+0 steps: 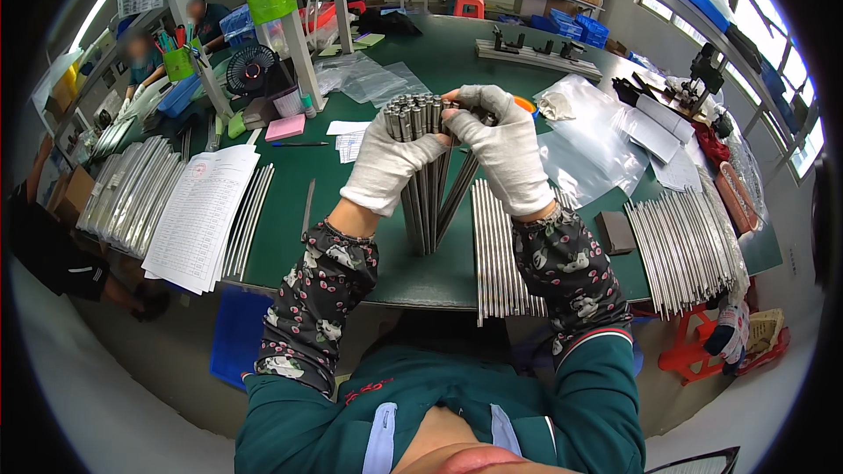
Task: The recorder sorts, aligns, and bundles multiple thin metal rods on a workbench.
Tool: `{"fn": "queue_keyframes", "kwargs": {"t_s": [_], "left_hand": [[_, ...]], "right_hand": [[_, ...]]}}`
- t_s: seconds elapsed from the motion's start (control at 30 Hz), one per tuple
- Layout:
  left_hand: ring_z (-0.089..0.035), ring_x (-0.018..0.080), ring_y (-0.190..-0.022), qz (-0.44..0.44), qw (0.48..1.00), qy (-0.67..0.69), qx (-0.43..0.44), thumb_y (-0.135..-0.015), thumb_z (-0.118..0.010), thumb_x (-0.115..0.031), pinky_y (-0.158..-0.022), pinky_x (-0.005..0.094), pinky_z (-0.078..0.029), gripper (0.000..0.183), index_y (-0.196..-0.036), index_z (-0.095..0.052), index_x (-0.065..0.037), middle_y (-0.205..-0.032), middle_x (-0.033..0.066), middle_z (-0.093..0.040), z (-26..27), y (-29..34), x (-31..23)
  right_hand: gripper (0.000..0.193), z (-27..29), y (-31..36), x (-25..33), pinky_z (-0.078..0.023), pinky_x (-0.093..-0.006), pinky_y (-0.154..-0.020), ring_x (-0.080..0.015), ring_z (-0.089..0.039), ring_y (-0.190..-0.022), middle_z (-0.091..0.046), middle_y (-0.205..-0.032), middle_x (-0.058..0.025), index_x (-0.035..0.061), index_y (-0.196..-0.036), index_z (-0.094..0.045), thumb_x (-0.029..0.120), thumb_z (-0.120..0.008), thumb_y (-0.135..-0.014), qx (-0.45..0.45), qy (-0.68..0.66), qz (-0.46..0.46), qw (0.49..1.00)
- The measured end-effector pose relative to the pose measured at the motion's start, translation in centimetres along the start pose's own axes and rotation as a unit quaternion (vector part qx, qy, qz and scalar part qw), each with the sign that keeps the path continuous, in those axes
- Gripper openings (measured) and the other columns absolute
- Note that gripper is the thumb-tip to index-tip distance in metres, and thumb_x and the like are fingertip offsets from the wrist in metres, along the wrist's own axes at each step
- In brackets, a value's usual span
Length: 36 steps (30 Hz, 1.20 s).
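A bundle of slim metal rods [421,206] stands upright on the green table in front of me, tops gathered at chest height. My left hand [388,167], in a white glove with bare fingertips, is wrapped round the bundle's left side near the top. My right hand [507,154], gloved alike, closes on the right side of the tops, its thumb and fingers at the rod ends. Below it a few rods slant away from the others. Beside my right forearm lies a row of similar rods [502,254], side by side on the table.
More rods [680,250] lie at the right, near a dark block [615,233]. Printed sheets [200,211] and plastic-wrapped rods [132,189] lie left. Clear bags [590,145], a black fan [252,70] and a metal rail fixture [537,57] stand farther back. People sit beyond.
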<state>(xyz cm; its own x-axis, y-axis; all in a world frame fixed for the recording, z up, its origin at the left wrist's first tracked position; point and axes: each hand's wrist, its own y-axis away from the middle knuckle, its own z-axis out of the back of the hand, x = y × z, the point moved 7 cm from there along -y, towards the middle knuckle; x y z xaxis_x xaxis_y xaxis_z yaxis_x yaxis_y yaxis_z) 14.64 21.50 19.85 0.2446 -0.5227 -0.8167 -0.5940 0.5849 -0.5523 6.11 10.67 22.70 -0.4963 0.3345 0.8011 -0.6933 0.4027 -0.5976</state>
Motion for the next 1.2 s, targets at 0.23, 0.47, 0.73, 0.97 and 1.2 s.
{"fn": "queue_keyframes", "kwargs": {"t_s": [0.23, 0.47, 0.73, 0.97, 1.2], "left_hand": [[-0.065, 0.0114, -0.088, 0.049, 0.998, -0.011, -0.022, -0.081, -0.075, -0.003, -0.081, 0.0257, -0.054, 0.032, -0.111, -0.063, -0.005, -0.1, 0.0017, -0.069, 0.7, 0.0, 0.8], [-0.064, 0.0103, -0.088, -0.011, 0.999, -0.036, -0.022, -0.084, -0.074, -0.006, -0.079, 0.025, -0.053, 0.03, -0.112, -0.064, -0.005, -0.101, 0.0014, -0.068, 0.6, 0.3, 0.3], [-0.064, 0.0095, -0.088, 0.064, 0.998, -0.009, -0.009, -0.084, -0.075, -0.009, -0.081, 0.0245, -0.052, 0.028, -0.11, -0.065, -0.005, -0.1, 0.0012, -0.068, -0.1, 0.1, 0.4], [-0.063, 0.0097, -0.088, 0.039, 0.999, -0.02, -0.014, -0.084, -0.075, -0.01, -0.08, 0.0243, -0.051, 0.028, -0.11, -0.065, -0.005, -0.098, 0.0006, -0.068, 0.8, 0.4, 0.7], [-0.062, 0.009, -0.086, 0.085, 0.996, 0.02, -0.002, -0.085, -0.075, -0.011, -0.077, 0.0241, -0.051, 0.028, -0.11, -0.065, -0.006, -0.097, 0.0001, -0.068, 0.5, 0.6, 0.9]], "right_hand": [[0.028, -0.7, 0.0, 0.7, -0.047, -0.0207, -0.074, -0.0059, -0.056, -0.077, -0.062, -0.087, 0.0002, 0.0004, -0.11, -0.063, 0.003, -0.069, -0.083, 0.045, -0.046, -0.04, 0.997], [0.027, -0.3, -0.2, -0.2, -0.048, -0.0206, -0.077, -0.0057, -0.058, -0.081, -0.062, -0.09, 0.0009, 0.0022, -0.109, -0.064, 0.003, -0.07, -0.083, 0.024, -0.011, -0.022, 0.999], [0.018, -0.6, -0.2, 0.9, -0.048, -0.0207, -0.078, -0.0066, -0.059, -0.084, -0.063, -0.089, -0.0002, 0.0013, -0.102, -0.063, 0.002, -0.068, -0.085, 0.04, -0.004, -0.016, 0.999], [0.027, 0.2, -0.7, -0.2, -0.048, -0.0212, -0.077, -0.0065, -0.058, -0.083, -0.063, -0.091, -0.0008, 0.0004, -0.112, -0.063, 0.001, -0.067, -0.086, 0.01, 0.02, 0.02, 1.0], [0.033, -1.3, -0.6, 0.7, -0.049, -0.0231, -0.079, -0.0091, -0.06, -0.086, -0.065, -0.092, -0.0037, 0.0012, -0.118, -0.062, 0.002, -0.066, -0.086, 0.081, 0.005, -0.004, 0.997]]}}
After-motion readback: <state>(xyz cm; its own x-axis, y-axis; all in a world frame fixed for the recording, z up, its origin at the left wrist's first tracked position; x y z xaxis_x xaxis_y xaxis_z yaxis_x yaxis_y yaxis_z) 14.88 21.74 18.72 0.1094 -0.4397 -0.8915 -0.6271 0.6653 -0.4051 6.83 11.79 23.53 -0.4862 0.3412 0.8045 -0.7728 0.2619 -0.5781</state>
